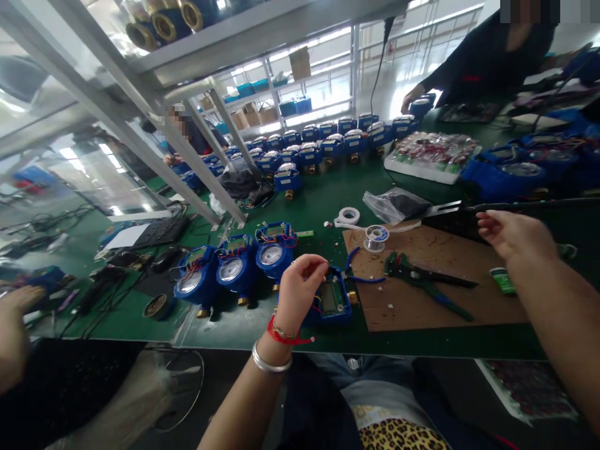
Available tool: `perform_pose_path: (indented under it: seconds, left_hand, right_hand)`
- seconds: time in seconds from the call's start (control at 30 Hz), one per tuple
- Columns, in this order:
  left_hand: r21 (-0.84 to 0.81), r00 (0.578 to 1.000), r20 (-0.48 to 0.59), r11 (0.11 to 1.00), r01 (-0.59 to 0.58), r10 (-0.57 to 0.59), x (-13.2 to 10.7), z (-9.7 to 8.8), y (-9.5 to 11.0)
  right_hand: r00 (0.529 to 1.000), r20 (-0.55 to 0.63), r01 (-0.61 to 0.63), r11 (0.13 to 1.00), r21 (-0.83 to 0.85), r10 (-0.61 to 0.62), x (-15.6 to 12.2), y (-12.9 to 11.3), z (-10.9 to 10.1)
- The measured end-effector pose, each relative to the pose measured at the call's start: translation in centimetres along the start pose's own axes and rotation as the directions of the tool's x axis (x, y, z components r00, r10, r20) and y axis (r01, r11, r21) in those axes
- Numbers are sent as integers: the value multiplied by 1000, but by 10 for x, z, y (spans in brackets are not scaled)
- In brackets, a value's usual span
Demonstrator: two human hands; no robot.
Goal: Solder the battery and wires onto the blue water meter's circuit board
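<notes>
My left hand (300,289), with a red cord and a silver bangle at the wrist, hovers over an opened blue water meter (335,301) at the table's front edge. Its thumb and fingers are pinched together; what they hold is too small to make out. My right hand (510,234) reaches out over the brown cardboard mat (440,300). Its fingers are loosely bent and hold nothing, with the tips beside a long black tool (457,215). Three more blue meters (234,269) stand in a row to the left of the opened one.
On the mat lie a green-handled wire stripper (424,278), blue-handled cutters (360,275) and a solder spool (376,236). A tape roll (349,215) and a plastic bag (396,205) lie behind. Rows of meters (328,147) fill the back. Another person's hand (14,331) rests at the left.
</notes>
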State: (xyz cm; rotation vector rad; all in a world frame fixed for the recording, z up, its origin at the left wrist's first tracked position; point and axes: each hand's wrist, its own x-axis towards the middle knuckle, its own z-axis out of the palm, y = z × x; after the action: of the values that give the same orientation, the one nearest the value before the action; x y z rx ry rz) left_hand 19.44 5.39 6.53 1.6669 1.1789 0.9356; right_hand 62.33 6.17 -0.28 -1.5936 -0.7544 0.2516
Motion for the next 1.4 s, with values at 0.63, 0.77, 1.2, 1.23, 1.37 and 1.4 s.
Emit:
perform_pose_path:
  seconds: [0.63,0.77,1.2,1.23,1.37,1.4]
  left_hand:
    - [23,995,-30,995,94,-93,1,-5,-1]
    - [-8,997,-27,998,70,-70,1,-4,0]
    - [-212,998,-1,976,54,-55,-5,-2,-5]
    - [-234,998,7,971,58,-58,-4,-3,-6]
    - [-289,998,16,955,69,-67,-3,-5,-5]
    - [-289,997,13,955,72,-71,-2,-6,-4]
  right_hand:
    - [182,910,809,582,76,-372,-161,-33,114]
    - [150,918,849,523,70,-367,-155,-36,118]
    - [414,827,516,847,132,-381,-146,-48,133]
    - [459,815,439,888,137,-353,-145,-52,131]
    - [568,789,90,971,220,-232,-145,-74,118]
    - [577,788,25,969,246,-215,-147,-79,115]
